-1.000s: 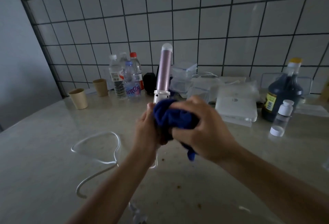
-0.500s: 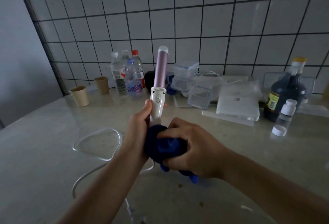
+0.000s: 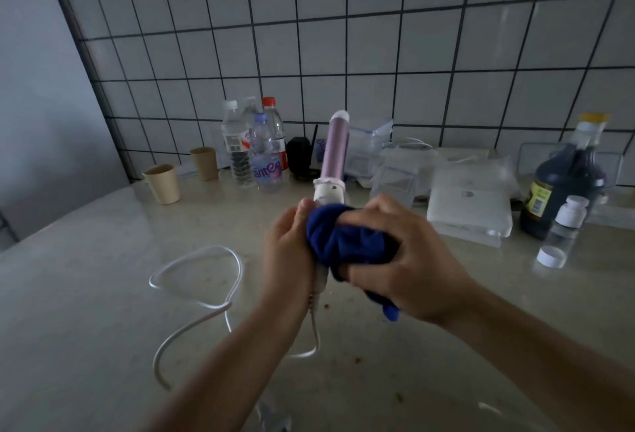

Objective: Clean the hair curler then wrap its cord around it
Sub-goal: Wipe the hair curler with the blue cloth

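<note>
Over a pale stone counter (image 3: 86,294), a person holds a hair curler (image 3: 335,150) upright, pink barrel and white tip uppermost. The left hand (image 3: 287,246) is curled round the white handle, its thumb lying up along the side. The right hand (image 3: 405,260) clutches a bunched blue cloth (image 3: 347,242), fingers closed over it, pressing the cloth against the handle just below the barrel's collar; a tail of cloth hangs out beneath the palm.

The curler's white cord (image 3: 206,294) drops from the bottom of the handle and trails left across the counter in a loose loop — none of it wound on the curler.

Along the tiled wall (image 3: 343,36) behind stands a cluster of clear plastic bottles (image 3: 266,157), one red-capped, with a tan paper cup (image 3: 162,183) and a second like it to their left and a small black object (image 3: 300,157) just beside them on the right. Farther right lie stacked clear plastic containers (image 3: 470,205), a dark jug (image 3: 563,191) with a yellow cap and, in front of it, a small clear bottle (image 3: 567,225) capped in white — a loose white lid (image 3: 549,256) sits near its base. Brownish specks dot the counter beneath the hands.
</note>
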Demonstrator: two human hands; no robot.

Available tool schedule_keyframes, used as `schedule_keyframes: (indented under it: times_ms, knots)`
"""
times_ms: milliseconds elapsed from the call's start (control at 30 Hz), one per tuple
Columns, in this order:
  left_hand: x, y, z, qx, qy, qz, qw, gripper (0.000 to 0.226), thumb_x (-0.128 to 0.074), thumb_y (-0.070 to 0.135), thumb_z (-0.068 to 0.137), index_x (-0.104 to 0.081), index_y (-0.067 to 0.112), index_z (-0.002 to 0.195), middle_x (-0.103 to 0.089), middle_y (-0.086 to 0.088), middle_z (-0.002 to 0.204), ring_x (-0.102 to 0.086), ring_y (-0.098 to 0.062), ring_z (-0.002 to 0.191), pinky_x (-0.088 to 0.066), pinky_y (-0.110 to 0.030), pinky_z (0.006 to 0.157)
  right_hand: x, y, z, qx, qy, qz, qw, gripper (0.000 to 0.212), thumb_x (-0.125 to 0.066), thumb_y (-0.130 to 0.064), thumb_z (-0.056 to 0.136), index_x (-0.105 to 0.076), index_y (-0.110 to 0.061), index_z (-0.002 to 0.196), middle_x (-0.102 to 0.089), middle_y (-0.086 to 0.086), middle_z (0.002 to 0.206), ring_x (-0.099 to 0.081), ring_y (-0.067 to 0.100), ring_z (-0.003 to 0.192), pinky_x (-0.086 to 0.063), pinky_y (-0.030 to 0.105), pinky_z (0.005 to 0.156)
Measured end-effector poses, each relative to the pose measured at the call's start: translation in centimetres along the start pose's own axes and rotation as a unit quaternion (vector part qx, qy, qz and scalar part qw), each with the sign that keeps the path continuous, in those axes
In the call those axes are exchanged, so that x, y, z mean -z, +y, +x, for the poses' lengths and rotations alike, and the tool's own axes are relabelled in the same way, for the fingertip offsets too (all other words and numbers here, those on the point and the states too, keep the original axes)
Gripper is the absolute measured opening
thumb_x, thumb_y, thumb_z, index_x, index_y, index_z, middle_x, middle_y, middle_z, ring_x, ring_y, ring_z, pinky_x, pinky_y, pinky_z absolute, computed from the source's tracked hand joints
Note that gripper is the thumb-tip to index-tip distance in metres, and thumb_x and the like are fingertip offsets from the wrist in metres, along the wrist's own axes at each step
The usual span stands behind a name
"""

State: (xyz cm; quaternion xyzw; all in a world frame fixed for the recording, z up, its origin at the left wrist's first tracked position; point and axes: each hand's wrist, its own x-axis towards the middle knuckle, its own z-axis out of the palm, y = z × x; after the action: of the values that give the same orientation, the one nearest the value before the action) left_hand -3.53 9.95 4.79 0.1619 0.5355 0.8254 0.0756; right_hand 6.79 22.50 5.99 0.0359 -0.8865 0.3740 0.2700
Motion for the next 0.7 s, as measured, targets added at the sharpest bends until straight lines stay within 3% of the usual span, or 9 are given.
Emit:
schedule_keyframes:
  times_ms: [67, 133, 267, 367, 467, 567, 633, 700]
  knots:
    - [0.3, 0.2, 0.4, 0.006, -0.011, -0.018, 1.000, 0.044, -0.060, 0.052, 0.082, -0.066, 0.008, 0.086, -0.067, -0.007, 0.071, -0.064, -0.022, 0.072, -0.053, -0.038, 0.069, -0.4, -0.1, 0.0, 0.012, -0.045, -0.024, 0.999, 0.055, -0.081, -0.042, 0.072, -0.070, -0.038, 0.126, -0.052, -0.020, 0.104, -0.060, 0.006, 0.092, -0.054, 0.023, 0.076]
    - [0.4, 0.3, 0.2, 0.031, -0.056, -0.024, 0.998, 0.044, -0.057, 0.051, 0.088, -0.070, 0.008, 0.090, -0.071, -0.005, 0.071, -0.068, -0.018, 0.068, -0.057, -0.032, 0.064, -0.2, -0.2, 0.1, 0.019, -0.039, -0.025, 0.999, 0.057, -0.078, -0.045, 0.071, -0.069, -0.040, 0.127, -0.053, -0.020, 0.105, -0.060, 0.005, 0.091, -0.054, 0.025, 0.076]
    - [-0.3, 0.9, -0.6, 0.041, -0.102, 0.025, 0.994, 0.036, -0.044, 0.032, 0.107, -0.071, 0.010, 0.095, -0.070, -0.007, 0.071, -0.061, -0.016, 0.055, -0.051, -0.024, 0.048, 1.2, 0.0, 0.6, 0.010, 0.119, 0.014, 0.993, 0.051, -0.084, -0.035, 0.074, -0.068, -0.045, 0.121, -0.057, -0.020, 0.102, -0.062, -0.002, 0.092, -0.054, 0.013, 0.072]
    - [-0.5, 0.7, -1.0, 0.020, -0.132, 0.071, 0.988, 0.040, -0.043, 0.036, 0.108, -0.069, 0.006, 0.105, -0.068, -0.014, 0.082, -0.060, -0.017, 0.062, -0.052, -0.027, 0.055, 2.3, 0.2, 1.0, -0.002, 0.175, -0.015, 0.984, 0.051, -0.087, -0.026, 0.080, -0.065, -0.040, 0.124, -0.057, -0.017, 0.103, -0.060, -0.005, 0.093, -0.049, 0.005, 0.077]
    - [-1.0, 0.7, -1.0, 0.028, -0.102, 0.034, 0.994, 0.039, -0.038, 0.029, 0.110, -0.068, 0.006, 0.100, -0.069, -0.010, 0.078, -0.062, -0.016, 0.065, -0.052, -0.026, 0.058, 1.5, -0.1, 0.7, -0.039, 0.099, -0.017, 0.994, 0.055, -0.086, -0.032, 0.078, -0.066, -0.036, 0.128, -0.055, -0.018, 0.104, -0.060, -0.002, 0.091, -0.056, 0.016, 0.073]
    - [-0.7, 1.2, -0.6, 0.101, -0.074, -0.067, 0.990, 0.048, -0.036, 0.033, 0.110, -0.068, 0.000, 0.098, -0.071, -0.015, 0.078, -0.069, -0.022, 0.067, -0.057, -0.026, 0.056, 0.2, -0.7, 0.0, -0.016, -0.018, -0.042, 0.999, 0.057, -0.084, -0.039, 0.072, -0.070, -0.035, 0.127, -0.054, -0.017, 0.103, -0.060, 0.006, 0.089, -0.057, 0.033, 0.080]
    - [-0.2, 1.5, -0.8, 0.159, -0.088, -0.088, 0.979, 0.054, -0.041, 0.045, 0.107, -0.070, 0.001, 0.094, -0.072, -0.017, 0.075, -0.072, -0.025, 0.064, -0.059, -0.028, 0.050, 0.0, -1.0, -0.1, 0.009, -0.072, -0.065, 0.995, 0.054, -0.083, -0.042, 0.071, -0.070, -0.039, 0.124, -0.053, -0.016, 0.102, -0.058, 0.006, 0.090, -0.052, 0.029, 0.079]
    - [-0.1, 1.6, -1.0, 0.168, -0.089, -0.107, 0.976, 0.055, -0.043, 0.048, 0.105, -0.073, 0.002, 0.096, -0.073, -0.018, 0.078, -0.074, -0.025, 0.067, -0.061, -0.029, 0.055, 0.4, -1.0, 0.0, 0.012, -0.074, -0.064, 0.995, 0.053, -0.081, -0.042, 0.073, -0.068, -0.043, 0.124, -0.053, -0.017, 0.102, -0.058, 0.005, 0.090, -0.054, 0.028, 0.079]
